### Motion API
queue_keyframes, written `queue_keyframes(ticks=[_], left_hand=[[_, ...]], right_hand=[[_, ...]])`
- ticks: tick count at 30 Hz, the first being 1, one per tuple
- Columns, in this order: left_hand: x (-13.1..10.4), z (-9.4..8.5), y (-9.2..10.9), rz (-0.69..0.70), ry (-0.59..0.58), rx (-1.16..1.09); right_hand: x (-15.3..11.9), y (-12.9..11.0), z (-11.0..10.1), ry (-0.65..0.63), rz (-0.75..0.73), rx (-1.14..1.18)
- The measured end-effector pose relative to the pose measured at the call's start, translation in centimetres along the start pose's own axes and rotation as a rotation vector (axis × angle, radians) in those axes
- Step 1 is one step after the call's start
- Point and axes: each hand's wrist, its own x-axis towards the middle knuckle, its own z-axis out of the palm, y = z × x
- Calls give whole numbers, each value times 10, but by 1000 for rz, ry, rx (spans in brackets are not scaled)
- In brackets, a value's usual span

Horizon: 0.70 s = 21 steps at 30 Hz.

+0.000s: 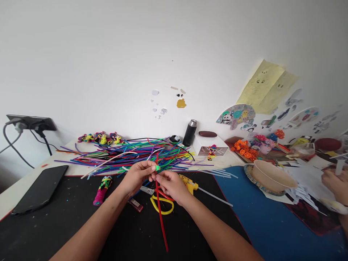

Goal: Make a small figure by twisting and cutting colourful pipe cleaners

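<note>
My left hand [140, 174] pinches a small bright green piece [157, 168], which looks like coiled pipe cleaner. Close beside it, my right hand [170, 183] grips a red pipe cleaner [162, 221] that runs past the green piece and hangs down toward me. Below the hands lie yellow-handled scissors [163, 206], partly covered by the red stem. A yellow glue gun [191, 183] with a long clear glue stick rests behind my right wrist. To the left of my left forearm lies a pink, green and black pipe-cleaner figure [101, 190].
A heap of coloured pipe cleaners [130, 156] spreads behind the black mat [78, 217]. A phone [40, 188] lies left. A black flask [190, 133] stands by a white box [210, 141]. On the right are a bowl [273, 175] and another person's hand [335, 183].
</note>
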Motion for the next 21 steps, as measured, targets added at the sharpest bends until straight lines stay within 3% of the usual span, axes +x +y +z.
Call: queue_keyframes(ticks=[4,9,21], left_hand=[[0,1,2,1,20,24],[2,-2,5,29,80,-11],[1,3,1,-1,93,42]], right_hand=[[5,11,2,46,-15,20],[1,22,3,-22,-12,74],[10,20,7,-42,-54,107]])
